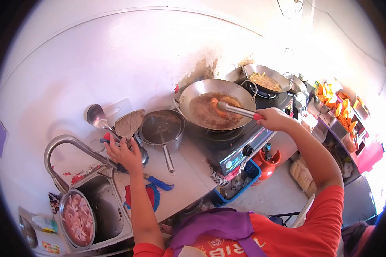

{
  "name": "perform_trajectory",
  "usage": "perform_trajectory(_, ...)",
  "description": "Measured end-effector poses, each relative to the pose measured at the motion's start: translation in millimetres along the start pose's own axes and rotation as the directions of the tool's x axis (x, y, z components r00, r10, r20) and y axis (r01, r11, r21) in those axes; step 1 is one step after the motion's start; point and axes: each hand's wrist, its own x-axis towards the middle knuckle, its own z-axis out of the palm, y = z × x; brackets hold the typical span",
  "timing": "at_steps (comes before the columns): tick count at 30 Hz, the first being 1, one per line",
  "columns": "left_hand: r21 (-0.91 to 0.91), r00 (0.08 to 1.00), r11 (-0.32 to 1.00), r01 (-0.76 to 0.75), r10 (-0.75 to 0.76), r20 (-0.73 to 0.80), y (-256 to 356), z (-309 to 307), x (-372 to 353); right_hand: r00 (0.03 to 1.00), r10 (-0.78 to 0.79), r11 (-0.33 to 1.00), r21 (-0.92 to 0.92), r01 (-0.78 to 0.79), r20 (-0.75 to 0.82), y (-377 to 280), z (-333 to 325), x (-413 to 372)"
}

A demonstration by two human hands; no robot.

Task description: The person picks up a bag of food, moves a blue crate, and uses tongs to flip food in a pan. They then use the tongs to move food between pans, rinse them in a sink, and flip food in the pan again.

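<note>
The right hand (pixel 275 119) grips a metal tool (pixel 238 111) over the wok (pixel 192 91). The left hand (pixel 124 154) touches the spatula (pixel 130 123); I cannot tell its grip.

Lighting: strong daylight entering from the right. The upper right is blown out to white, and detail is lost around the trays of orange food (pixel 334 103). Wall (pixel 116 55): bright, evenly lit, faint pink cast. Shadows: soft, thrown leftward behind the tap (pixel 68 143) and the ladle (pixel 96 115). Glare: highlights on the wok (pixel 188 92) rim, the skimmer handle (pixel 238 110) and the stove front (pixel 240 150). Distortion: heavy fisheye, straight lines bowed, black circular vignette in all four corners. Focus: centre fairly sharp; margins soft with colour fringing; lower left smeared.
</note>
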Motion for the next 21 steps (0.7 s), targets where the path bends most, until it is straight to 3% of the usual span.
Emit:
perform_trajectory(1, -0.006, 1.0, 1.0, -0.002, 0.002, -0.002, 1, -1, 0, 1.0, -0.014, 0.995, 0.103, 0.015, -0.009, 7, -3, -2)
perform_trajectory(5, -0.011, 1.0, 1.0, 0.005, -0.005, -0.003, 4, -3, 0, 0.98, 0.022, 0.989, -0.137, -0.05, -0.197, 10, -12, -14)
perform_trajectory(11, -0.035, 1.0, 0.999, -0.018, 0.018, -0.015, 3, -2, -2, 0.999, 0.052, 0.993, -0.106, -0.054, -0.016, -20, -5, -16)
perform_trajectory(15, -0.022, 1.0, 1.0, -0.005, 0.005, 0.018, 6, -6, 0, 0.998, 0.014, 0.974, -0.225, -0.027, -0.06, -17, 17, 1)
perform_trajectory(18, -0.02, 1.0, 1.0, -0.014, 0.015, 0.018, 5, -6, 0, 0.995, -0.031, 0.932, -0.362, -0.007, -0.099, -22, 17, -2)
perform_trajectory(21, -0.012, 1.0, 1.0, -0.021, 0.021, 0.014, 2, -7, -1, 0.939, -0.242, 0.806, -0.589, 0.054, -0.245, -15, 27, -3)
